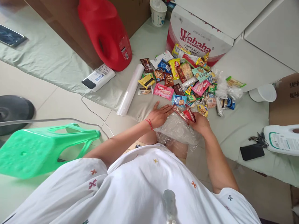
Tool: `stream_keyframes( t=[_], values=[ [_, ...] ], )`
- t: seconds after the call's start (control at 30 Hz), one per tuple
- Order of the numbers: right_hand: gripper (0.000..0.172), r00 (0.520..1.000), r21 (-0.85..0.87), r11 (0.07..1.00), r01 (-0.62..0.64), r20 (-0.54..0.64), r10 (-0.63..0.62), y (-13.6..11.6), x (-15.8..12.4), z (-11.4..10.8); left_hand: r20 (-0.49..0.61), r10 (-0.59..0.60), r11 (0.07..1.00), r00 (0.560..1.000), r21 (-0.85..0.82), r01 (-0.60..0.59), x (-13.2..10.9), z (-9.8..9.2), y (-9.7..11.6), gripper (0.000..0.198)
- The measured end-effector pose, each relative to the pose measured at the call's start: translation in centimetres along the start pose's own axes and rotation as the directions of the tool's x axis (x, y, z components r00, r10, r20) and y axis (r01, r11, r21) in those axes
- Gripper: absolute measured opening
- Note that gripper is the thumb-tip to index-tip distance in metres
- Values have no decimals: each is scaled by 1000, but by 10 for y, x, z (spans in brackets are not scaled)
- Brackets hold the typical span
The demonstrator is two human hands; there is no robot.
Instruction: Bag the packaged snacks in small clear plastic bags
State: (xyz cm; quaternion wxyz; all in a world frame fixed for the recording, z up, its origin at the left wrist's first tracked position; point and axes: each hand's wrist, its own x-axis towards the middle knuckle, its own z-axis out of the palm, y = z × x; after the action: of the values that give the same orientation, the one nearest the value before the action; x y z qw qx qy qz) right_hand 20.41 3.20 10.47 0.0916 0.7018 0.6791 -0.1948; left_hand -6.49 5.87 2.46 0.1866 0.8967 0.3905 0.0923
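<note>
My right hand [199,123] is closed on a red snack packet [188,115], and a brown-and-red wrapped packet [179,113] lies against it. My left hand [160,116], with a red string on its wrist, is stretched flat. Its fingertips reach the near end of the brown-and-red packet, above a clear plastic bag [178,127]. The bag spreads crumpled over my lap between both hands. Just beyond my fingers lies a pile of small wrapped snacks, among them a pink nabati packet [163,91], a blue packet [179,100] and a yellow cookie packet [202,110].
Left of the pile are a white plastic roll [130,90], a power bank [98,77] and a red jug [107,37]. A Wahaha carton [198,34] stands behind. To the right are a white bowl [263,93], a black wallet [252,151] and a white bottle [281,140]. A green stool [35,149] lies left.
</note>
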Motion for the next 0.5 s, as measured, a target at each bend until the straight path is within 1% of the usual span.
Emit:
stream_keyframes(
  t=[0.07,0.13,0.17,0.23,0.3,0.37,0.43,0.47,0.5],
  values=[
    [35,995,-35,996,77,-56,-79,-13,-2,2,12,14,1000,1000,-2,-14,0,0,-1,64],
    [35,990,-116,986,123,-56,-130,-31,-1,2,16,23,1000,1000,-4,-23,1,0,-2,62],
    [35,990,-154,980,126,-41,-134,-40,1,2,15,24,1000,1000,-5,-24,1,1,-2,61],
    [33,995,-190,977,99,-8,-102,-50,8,0,3,21,1000,1000,-6,-21,1,2,-3,61],
    [31,998,-164,985,55,22,-52,-47,16,-3,-16,16,1000,1000,-9,-16,2,4,-3,63],
    [28,998,-62,998,4,56,0,-30,19,-9,-29,19,1000,999,-10,-19,2,6,-3,63],
    [27,997,142,988,-56,66,47,-5,15,-15,-34,30,1000,999,-8,-30,1,7,-3,60],
    [28,996,284,955,-82,53,70,7,9,-17,-37,34,999,999,-7,-34,1,7,-3,59],
    [31,995,442,891,-102,26,101,18,1,-19,-42,36,999,998,-6,-36,1,7,-3,58]
  ],
)
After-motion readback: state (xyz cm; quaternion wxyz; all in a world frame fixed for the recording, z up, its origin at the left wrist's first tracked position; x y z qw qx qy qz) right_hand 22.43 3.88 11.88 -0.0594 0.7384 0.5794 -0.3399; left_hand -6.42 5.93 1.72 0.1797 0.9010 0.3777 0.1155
